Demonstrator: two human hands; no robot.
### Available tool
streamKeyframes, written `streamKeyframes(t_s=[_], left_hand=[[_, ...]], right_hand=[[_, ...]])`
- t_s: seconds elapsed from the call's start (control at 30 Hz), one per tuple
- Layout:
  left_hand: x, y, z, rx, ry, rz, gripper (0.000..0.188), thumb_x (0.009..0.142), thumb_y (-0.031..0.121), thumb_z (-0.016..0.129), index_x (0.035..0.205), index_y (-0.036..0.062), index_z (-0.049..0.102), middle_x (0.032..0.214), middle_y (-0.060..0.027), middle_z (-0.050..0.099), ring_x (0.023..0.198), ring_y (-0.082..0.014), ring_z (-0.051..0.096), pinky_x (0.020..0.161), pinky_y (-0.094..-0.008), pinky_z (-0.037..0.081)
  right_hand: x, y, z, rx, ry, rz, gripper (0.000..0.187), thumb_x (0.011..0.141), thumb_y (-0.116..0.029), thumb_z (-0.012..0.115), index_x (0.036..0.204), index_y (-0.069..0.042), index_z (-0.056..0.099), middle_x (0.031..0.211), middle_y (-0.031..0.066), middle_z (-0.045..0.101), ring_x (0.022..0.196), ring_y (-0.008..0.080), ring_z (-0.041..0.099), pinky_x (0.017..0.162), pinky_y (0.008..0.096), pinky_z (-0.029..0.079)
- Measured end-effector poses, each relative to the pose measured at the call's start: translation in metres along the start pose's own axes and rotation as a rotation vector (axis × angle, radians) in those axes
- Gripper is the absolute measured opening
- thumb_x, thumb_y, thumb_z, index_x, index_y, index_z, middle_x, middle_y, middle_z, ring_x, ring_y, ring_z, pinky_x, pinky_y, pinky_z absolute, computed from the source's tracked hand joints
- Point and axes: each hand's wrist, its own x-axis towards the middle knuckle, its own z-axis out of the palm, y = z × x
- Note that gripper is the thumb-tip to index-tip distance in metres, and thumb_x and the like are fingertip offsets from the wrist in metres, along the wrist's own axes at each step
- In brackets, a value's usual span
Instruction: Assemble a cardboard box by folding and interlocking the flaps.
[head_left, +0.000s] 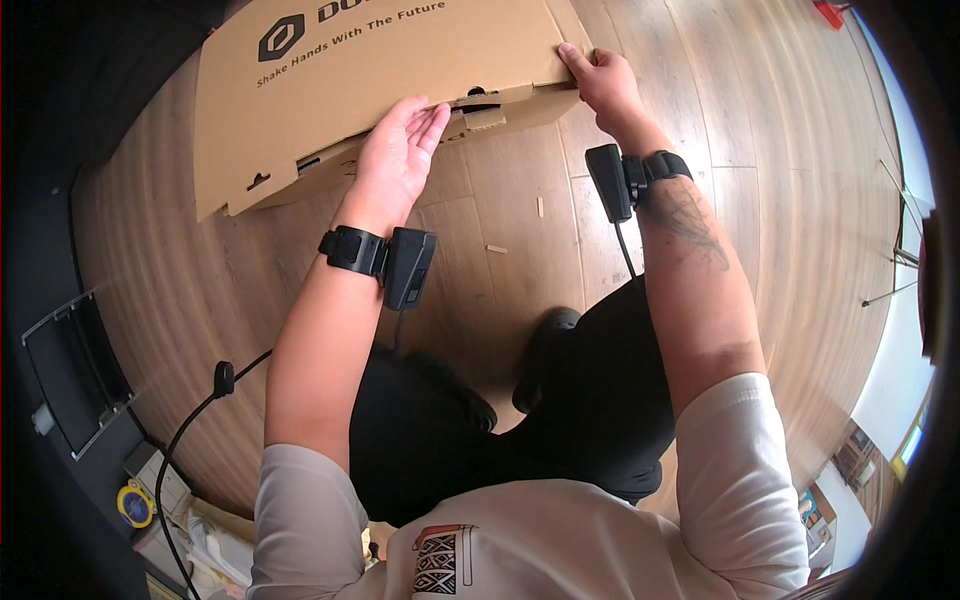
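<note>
A large brown cardboard box (400,75) with dark printing on top lies at the upper part of the view, its near side facing me. Along that near edge are cut slots and a tucked tab (487,117). At the box's right corner my right hand (608,88) is closed, thumb on the top and the other fingers curled by the side. My left hand (398,150) is at the middle of the near edge, palm turned up and fingers stretched out along the cardboard; some fingertips reach the edge by the slot.
Two small light strips (495,249) lie on the wooden floor (470,290) between my arms. Black devices with cables are strapped to both wrists. A dark metal frame (75,370) stands at the left, and a yellow round tape measure-like object (136,505) sits at lower left.
</note>
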Motion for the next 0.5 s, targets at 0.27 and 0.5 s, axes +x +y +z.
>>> streamKeyframes(t_s=[0.27,0.5], left_hand=[[-0.0030,0.0008,0.0055,0.041,0.053,-0.042,0.020,0.094,0.002,0.055,0.109,-0.0084,0.047,0.110,-0.0186,0.053,0.106,-0.0303,0.057,0.101,-0.0365,0.052],[-0.0055,-0.0002,0.0058,0.102,0.122,-0.049,0.025,0.094,0.005,0.057,0.110,-0.0103,0.046,0.114,-0.0223,0.051,0.112,-0.0327,0.055,0.103,-0.0395,0.050]], right_hand=[[-0.0039,-0.0032,0.0034,-0.047,0.055,0.024,0.051,0.086,-0.046,0.066,0.085,0.004,0.061,0.078,0.0163,0.065,0.072,0.0254,0.062,0.064,0.0393,0.050],[-0.0078,-0.0088,0.0018,-0.074,0.031,0.058,0.053,0.086,-0.046,0.065,0.091,0.006,0.062,0.084,0.0182,0.066,0.077,0.0274,0.064,0.068,0.0395,0.051]])
